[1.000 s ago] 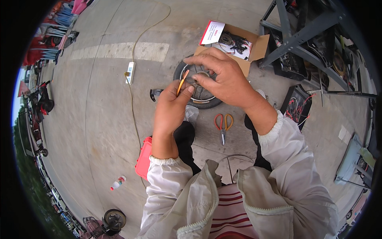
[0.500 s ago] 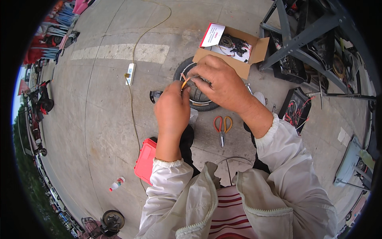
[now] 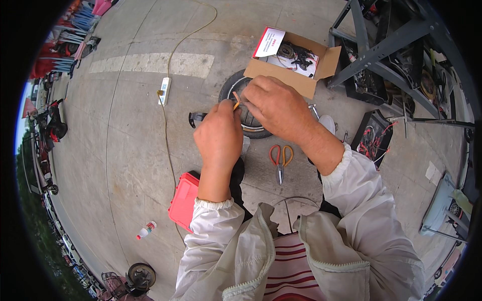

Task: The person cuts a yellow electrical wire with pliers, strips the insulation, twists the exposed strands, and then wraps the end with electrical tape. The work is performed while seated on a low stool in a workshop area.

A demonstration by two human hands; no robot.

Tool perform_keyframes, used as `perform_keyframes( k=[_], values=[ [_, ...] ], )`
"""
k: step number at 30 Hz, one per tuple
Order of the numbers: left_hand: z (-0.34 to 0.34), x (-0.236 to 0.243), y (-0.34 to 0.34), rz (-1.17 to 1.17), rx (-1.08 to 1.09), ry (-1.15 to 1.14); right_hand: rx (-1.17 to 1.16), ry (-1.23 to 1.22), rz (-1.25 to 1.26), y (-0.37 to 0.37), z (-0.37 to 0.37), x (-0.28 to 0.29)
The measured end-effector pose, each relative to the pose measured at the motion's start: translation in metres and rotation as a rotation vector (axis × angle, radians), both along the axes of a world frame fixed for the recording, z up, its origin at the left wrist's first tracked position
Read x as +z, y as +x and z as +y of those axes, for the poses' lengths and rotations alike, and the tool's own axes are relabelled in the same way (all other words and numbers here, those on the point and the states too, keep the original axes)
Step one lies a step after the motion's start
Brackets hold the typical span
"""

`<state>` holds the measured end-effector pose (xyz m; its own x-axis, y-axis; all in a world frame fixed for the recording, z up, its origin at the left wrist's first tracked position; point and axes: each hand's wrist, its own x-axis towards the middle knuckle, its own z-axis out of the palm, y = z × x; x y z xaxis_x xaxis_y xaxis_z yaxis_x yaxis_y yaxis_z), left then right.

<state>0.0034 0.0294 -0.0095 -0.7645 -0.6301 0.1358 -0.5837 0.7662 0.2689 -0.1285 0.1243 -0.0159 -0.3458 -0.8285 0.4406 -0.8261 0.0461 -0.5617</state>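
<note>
Pinched in my left hand (image 3: 219, 131) is an orange wire (image 3: 236, 104) with a bare copper-coloured strand sticking up from its end. Close against it on the right, my right hand (image 3: 275, 106) is closed, its fingertips bent at the wire's end; whether they grip the strand is hidden behind the knuckles. Both hands are raised above a wheel with a black tyre (image 3: 227, 90) lying on the ground. Scissors (image 3: 280, 165) with one red and one yellow handle lie on the concrete below my right hand.
An open cardboard box (image 3: 321, 52) with black parts stands beyond the wheel, beside a metal rack (image 3: 374, 55). A black tray (image 3: 371, 135) of red wires lies at right. To the left are a red case (image 3: 184, 203), a bottle (image 3: 146, 230) and a power strip (image 3: 164, 91) with its cord.
My right hand has shifted slightly down, its fingers closing in more around the wire's end. The bare strands look less spread than before. My left hand stays nearly in place.
</note>
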Motion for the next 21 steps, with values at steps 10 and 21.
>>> perform_keyframes(
  k=[10,21],
  values=[
    [0.0038,0.0017,-0.0021,-0.053,0.019,0.004,-0.051,0.028,-0.296,0.0072,-0.0041,-0.0053],
    [0.0059,-0.0017,-0.0024,-0.054,-0.025,0.004,-0.104,0.114,-0.427,0.0105,-0.005,-0.0065]
  ],
)
